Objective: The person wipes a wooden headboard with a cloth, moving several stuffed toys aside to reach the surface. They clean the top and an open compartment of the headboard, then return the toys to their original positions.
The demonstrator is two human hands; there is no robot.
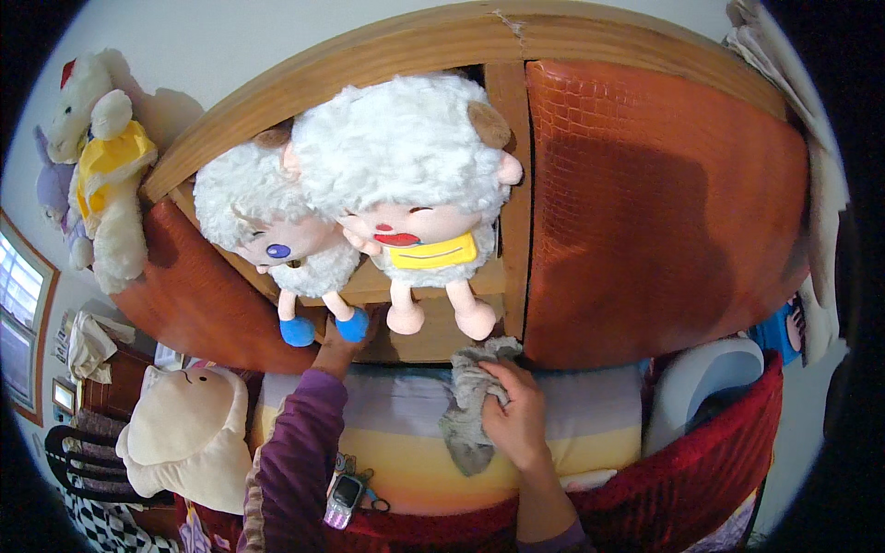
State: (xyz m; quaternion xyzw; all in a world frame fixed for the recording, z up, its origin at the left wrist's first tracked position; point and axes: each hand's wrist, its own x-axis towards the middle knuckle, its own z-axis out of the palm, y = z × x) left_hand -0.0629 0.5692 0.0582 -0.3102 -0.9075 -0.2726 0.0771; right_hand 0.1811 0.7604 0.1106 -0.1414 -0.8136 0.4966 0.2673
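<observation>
My right hand [510, 415] grips a crumpled grey cloth [470, 415], whose upper end reaches the lower edge of the wooden headboard frame [508, 304]. My left hand [340, 349] is at the bottom of the headboard's shelf opening, partly behind a blue plush foot, its fingers hidden. Two white woolly plush dolls sit side by side in that opening. The larger doll [408, 152] has a yellow patch on its front. Beside it on the left leans the smaller doll [276, 207], with blue feet and a purple-blue spot on its face.
Reddish-brown padded leather panels [664, 214] flank the opening. A striped pillow [387, 442] lies below, with a keypad phone [343, 499] and keys by its near edge. A cream plush [187, 435] rests left. More plush toys [104, 173] perch on the headboard's left end.
</observation>
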